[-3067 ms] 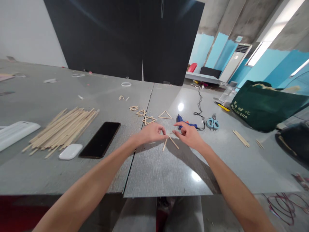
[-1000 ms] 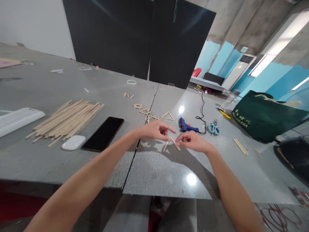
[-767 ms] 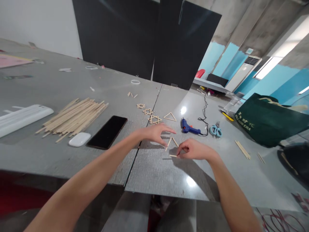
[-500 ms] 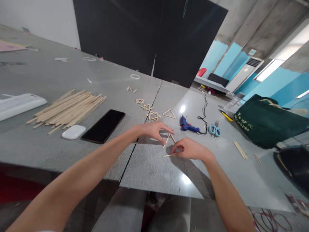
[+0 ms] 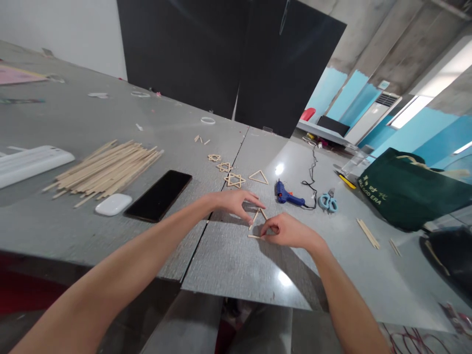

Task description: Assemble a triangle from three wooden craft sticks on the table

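Grey, glossy counter (image 5: 236, 260) is carrying three short pale wooden sticks (image 5: 257, 216) near its middle, forming a triangle. Left hand (image 5: 236, 202) is arching over them, fingers spread, steadying the two leaning sides. Right hand (image 5: 289, 231) is pinching the bottom stick, aligning it. Blue glue gun (image 5: 289, 194) is lying near.
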Demonstrator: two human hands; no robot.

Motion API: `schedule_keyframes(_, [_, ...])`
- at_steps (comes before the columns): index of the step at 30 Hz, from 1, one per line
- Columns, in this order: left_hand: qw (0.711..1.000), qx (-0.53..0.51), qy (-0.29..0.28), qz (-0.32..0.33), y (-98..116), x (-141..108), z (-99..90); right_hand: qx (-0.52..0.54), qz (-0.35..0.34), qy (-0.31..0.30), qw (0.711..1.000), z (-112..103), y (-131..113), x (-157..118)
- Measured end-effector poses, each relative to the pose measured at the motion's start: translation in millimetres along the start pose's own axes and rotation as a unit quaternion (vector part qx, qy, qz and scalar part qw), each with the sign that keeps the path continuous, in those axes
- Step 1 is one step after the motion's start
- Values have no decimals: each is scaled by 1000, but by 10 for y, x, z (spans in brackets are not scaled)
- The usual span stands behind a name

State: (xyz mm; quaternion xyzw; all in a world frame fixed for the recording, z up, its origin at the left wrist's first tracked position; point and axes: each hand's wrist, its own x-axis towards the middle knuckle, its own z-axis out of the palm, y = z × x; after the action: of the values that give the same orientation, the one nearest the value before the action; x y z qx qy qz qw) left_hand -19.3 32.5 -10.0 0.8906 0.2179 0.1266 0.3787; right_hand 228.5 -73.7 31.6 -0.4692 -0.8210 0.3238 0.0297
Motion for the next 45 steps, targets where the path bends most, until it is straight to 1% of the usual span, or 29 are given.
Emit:
schedule_keyframes(5, [1000, -1, -8, -22, -12, -14, -8, -14, 9, 22, 1000, -13, -6, -2])
schedule_keyframes(14, [1000, -10, -7, -13, -38, -10, 10, -43, 18, 34, 998, -27, -8, -3])
schedule_keyframes(18, [1000, -5, -11, -16, -46, 1, 16, -48, 18, 32, 998, -27, 1, -6])
schedule_keyframes(24, [1000, -12, -7, 0, -44, 8, 25, -55, 17, 33, 998, -15, -19, -18])
schedule_keyframes(29, [1000, -22, -18, 12, -47, 12, 25, -65, 15, 28, 997, -4, -48, -15])
schedule_keyframes(34, [999, -23, -21, 7, -38, 2, 20, -82, 14, 40, 996, -3, -60, -18])
schedule_keyframes(45, [999, -24, -19, 8, -40, 1, 25, -123, 23, 20, 992, -24, -81, -49])
